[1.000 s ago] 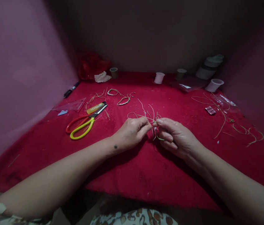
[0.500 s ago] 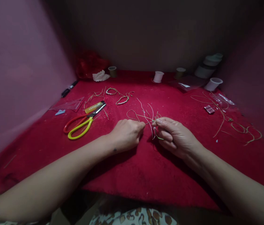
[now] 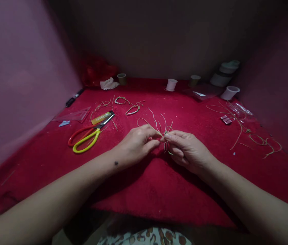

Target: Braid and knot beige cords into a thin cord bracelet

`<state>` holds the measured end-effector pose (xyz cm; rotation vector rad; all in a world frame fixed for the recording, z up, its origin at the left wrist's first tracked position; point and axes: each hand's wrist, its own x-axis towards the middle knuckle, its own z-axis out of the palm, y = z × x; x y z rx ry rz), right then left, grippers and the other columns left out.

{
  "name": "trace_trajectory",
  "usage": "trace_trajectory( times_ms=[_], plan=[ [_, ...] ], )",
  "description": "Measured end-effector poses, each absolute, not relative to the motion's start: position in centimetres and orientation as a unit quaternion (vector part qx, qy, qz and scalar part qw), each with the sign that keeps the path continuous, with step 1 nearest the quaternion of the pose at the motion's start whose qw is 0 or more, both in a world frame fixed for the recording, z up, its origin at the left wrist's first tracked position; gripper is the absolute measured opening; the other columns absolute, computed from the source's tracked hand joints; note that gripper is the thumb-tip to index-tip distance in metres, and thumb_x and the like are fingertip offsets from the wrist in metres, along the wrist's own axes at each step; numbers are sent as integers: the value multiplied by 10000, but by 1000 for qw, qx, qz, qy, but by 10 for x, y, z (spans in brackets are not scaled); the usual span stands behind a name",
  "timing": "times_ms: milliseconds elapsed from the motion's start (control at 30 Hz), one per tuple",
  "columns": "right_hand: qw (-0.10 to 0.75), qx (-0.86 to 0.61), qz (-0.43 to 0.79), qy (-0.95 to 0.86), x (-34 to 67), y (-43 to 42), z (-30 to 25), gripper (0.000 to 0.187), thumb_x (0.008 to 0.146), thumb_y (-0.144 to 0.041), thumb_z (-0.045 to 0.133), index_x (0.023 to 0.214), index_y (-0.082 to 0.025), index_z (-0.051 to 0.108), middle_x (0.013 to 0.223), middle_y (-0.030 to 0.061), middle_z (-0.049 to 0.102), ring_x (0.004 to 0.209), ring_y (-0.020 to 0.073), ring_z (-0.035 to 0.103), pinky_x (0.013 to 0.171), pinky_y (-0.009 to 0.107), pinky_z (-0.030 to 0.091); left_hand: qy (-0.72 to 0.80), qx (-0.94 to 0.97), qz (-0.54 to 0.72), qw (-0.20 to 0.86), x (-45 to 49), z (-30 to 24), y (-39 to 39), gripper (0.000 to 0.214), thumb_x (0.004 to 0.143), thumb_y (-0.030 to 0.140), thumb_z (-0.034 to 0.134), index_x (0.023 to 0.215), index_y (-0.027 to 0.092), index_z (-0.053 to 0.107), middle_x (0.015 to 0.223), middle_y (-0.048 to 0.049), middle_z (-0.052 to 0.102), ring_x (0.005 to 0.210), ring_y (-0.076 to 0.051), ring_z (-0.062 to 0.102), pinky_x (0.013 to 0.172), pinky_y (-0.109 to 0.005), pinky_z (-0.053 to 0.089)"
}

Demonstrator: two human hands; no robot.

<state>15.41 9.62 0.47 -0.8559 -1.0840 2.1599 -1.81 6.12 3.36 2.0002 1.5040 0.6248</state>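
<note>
Between my hands is a small bundle of thin cords (image 3: 163, 127), white and tan, with loose ends fanning upward and some hanging below. My right hand (image 3: 186, 146) pinches the bundle between thumb and index finger, its other fingers curled under. Against the bundle's left side, my left hand (image 3: 140, 141) brings its index fingertip and thumb to the cords, closed on them near the right fingertips. A tan cord loop (image 3: 142, 121) rises behind the left knuckles. The knot at the pinch is largely hidden by fingers.
Left on the red cloth (image 3: 144, 190) lie scissors (image 3: 86, 137) and a yellow lighter (image 3: 100, 118). Behind are two braided bracelets (image 3: 133, 110) and spools (image 3: 171, 85). At right are a binder clip (image 3: 226, 119), loose cords (image 3: 261, 139) and a bottle (image 3: 223, 75).
My left hand has turned from a fist holding a cord and reached right, its fingertips now at the bundle. My right hand keeps its pinch. The view has shifted slightly.
</note>
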Motion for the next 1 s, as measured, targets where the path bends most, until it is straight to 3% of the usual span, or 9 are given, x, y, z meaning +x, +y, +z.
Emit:
trace_trajectory(
  times_ms=[100, 167, 300, 433, 767, 1000],
  plan=[
    [288, -316, 801, -420, 154, 96, 4, 197, 778, -350, 625, 741, -161, 589, 363, -101, 362, 255, 23, 230, 262, 139, 165, 506, 625, 248, 540, -6, 37, 58, 241, 846, 245, 421, 957, 131, 602, 579, 4, 551, 437, -76, 455, 451, -203, 369],
    [287, -315, 800, -423, 155, 96, 4, 210, 773, -363, 628, 739, -159, 589, 367, -98, 370, 255, 24, 245, 261, 137, 176, 478, 564, 267, 618, 1, 36, 57, 228, 839, 242, 437, 968, 116, 576, 552, 13, 546, 394, -65, 424, 418, -196, 346],
    [273, -320, 804, -421, 156, 96, 6, 215, 771, -367, 623, 753, -154, 603, 360, -98, 365, 255, 22, 216, 254, 135, 172, 530, 540, 319, 571, 5, 31, 59, 80, 785, 208, 524, 798, 137, 557, 498, 43, 522, 374, -53, 413, 382, -168, 316],
    [282, -322, 801, -418, 155, 96, 6, 198, 775, -347, 617, 730, -155, 601, 370, -93, 376, 263, 21, 223, 262, 137, 174, 551, 532, 304, 566, 3, 32, 60, 120, 784, 205, 518, 700, 134, 567, 440, 48, 500, 338, -45, 401, 363, -157, 306],
    [303, -341, 797, -395, 154, 90, 7, 225, 714, -318, 684, 633, -168, 538, 348, -105, 312, 276, 21, 197, 279, 149, 145, 519, 494, 325, 617, 2, 25, 60, 114, 759, 212, 529, 740, 139, 614, 427, 86, 314, 353, -27, 224, 327, -154, 157],
    [297, -342, 807, -379, 156, 90, 8, 218, 685, -284, 702, 617, -168, 530, 347, -106, 299, 286, 21, 188, 290, 153, 133, 517, 531, 343, 576, 4, 20, 61, 101, 739, 171, 538, 682, 149, 618, 466, 65, 397, 409, -41, 279, 365, -152, 219]
  ],
)
